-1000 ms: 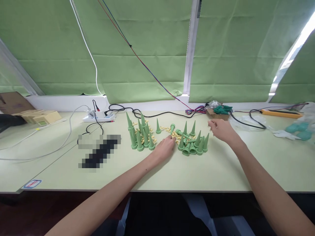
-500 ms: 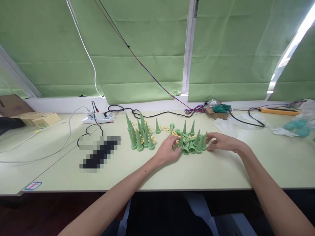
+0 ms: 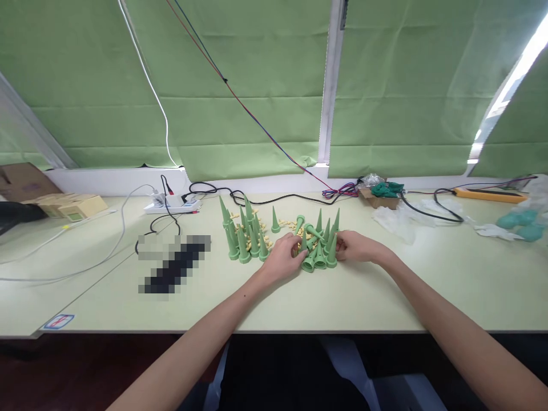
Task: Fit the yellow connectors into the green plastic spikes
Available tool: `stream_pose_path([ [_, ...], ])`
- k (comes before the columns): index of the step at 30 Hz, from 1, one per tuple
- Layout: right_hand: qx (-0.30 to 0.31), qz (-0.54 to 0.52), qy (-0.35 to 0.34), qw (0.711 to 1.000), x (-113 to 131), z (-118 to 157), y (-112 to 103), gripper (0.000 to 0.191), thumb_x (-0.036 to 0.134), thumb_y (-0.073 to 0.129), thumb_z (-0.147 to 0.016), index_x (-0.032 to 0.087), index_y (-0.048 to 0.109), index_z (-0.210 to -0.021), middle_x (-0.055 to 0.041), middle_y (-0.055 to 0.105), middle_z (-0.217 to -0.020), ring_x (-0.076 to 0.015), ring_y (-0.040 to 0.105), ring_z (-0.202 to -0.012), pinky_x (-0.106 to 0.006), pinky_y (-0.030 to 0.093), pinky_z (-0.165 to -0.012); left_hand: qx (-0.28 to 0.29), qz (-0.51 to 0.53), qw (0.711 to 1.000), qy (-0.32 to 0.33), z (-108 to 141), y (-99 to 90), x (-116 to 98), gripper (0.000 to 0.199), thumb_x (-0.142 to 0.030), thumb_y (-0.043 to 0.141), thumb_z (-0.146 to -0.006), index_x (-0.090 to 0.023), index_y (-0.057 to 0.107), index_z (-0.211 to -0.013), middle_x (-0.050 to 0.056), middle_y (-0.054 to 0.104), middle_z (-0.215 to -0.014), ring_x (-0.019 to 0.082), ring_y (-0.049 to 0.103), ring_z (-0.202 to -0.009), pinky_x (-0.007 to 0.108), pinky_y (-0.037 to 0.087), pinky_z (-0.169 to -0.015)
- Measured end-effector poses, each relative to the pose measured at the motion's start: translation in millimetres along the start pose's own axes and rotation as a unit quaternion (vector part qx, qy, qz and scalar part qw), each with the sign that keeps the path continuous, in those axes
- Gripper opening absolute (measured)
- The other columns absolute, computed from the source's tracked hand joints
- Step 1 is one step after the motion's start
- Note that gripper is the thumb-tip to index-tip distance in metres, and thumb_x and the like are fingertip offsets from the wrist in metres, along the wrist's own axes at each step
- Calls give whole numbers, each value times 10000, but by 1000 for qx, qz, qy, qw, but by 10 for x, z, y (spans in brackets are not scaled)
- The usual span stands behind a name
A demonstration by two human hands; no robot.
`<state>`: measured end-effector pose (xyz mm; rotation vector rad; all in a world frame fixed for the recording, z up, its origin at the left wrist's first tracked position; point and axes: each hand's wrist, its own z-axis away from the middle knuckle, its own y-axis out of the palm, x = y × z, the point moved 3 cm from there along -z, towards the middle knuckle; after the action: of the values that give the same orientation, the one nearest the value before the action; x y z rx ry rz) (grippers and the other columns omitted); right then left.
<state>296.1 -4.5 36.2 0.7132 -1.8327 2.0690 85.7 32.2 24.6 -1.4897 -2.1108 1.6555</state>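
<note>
A pile of green plastic cone-shaped spikes point(image 3: 319, 260) lies between my two hands, some upright, others on their sides with hollow ends facing me. My left hand point(image 3: 282, 257) cups the pile's left side, thumb and fingers apart around an upright spike point(image 3: 304, 241). From the right, my right hand point(image 3: 359, 247) rests its fingertips against the outer spikes point(image 3: 332, 254), fingers apart; some fingertips are hidden behind them. Small yellow pieces point(image 3: 287, 223) are scattered behind and among the spikes. A second group of upright green spikes point(image 3: 243, 248) stands left of my left hand.
A white power strip point(image 3: 171, 204) with black cables sits at the back left, near yellow boxes point(image 3: 83, 206). At the back right are a small cardboard box point(image 3: 379, 200) with green material, clear plastic bags point(image 3: 396, 222) and an orange-yellow tool point(image 3: 490, 195). A blurred dark patch point(image 3: 177, 268) lies left.
My right hand has moved left, pushing the right-hand spikes closer together. The pile and my left hand have shifted slightly left, towards the standing group.
</note>
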Motion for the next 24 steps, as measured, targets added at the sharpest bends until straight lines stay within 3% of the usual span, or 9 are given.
stream_pose_path([
  [7,1,44,-12,999,132,-204,43,216,95,645,-615,187,613,-808,-31,668,-770,-200,612,-734,-251,416,-607,-10,-22,1000,-14,-20,-32,50,253,-279,539,-837,-192,380,-662,5,472,-694,148,435,-639,283,321,-588],
  [13,-52,42,-67,996,113,-254,135,100,231,652,-751,191,563,-770,-38,655,-781,-179,590,-717,-253,394,-608,-12,-29,999,-35,-24,-91,66,242,-271,513,-845,-197,368,-666,10,484,-693,152,443,-633,279,318,-566],
  [19,-99,55,-94,989,86,-278,275,234,350,625,-829,208,464,-736,-3,577,-675,-152,515,-604,-252,334,-549,-38,-42,998,-31,-55,-142,79,273,-270,514,-854,-197,354,-646,10,486,-673,151,438,-626,289,317,-569],
  [24,-113,53,-102,987,136,-272,292,219,338,607,-844,208,462,-744,7,557,-658,-149,498,-596,-256,321,-554,-73,-44,996,-26,-54,-196,68,273,-261,506,-867,-198,349,-654,5,466,-669,150,431,-636,294,330,-586],
])
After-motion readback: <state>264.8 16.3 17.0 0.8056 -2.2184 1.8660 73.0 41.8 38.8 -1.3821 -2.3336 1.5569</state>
